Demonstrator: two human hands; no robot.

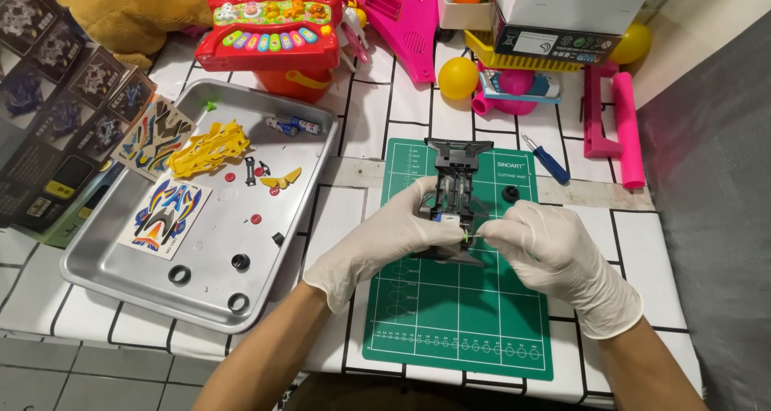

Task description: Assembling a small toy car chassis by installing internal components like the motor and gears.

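While over the green cutting mat point(458, 314), left hand point(385, 238) clamped on black toy chassis point(455, 190), right hand point(554, 254) pinching its axle point(471, 236).

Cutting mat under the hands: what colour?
Green cutting mat with a pale printed grid; head view.

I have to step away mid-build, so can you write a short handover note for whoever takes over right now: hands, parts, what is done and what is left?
Left hand, gloved, grips the black toy car chassis over the green cutting mat.
Right hand, gloved, pinches a thin axle with a small green part at the chassis side.
Metal tray to the left holds the yellow body shell, sticker sheets, black tyres and small parts.
A blue-handled screwdriver and a black wheel lie by the mat.
Done: chassis partly assembled.
Left, it seems: no wheels show on the chassis; tyres, shell and stickers are unfitted.
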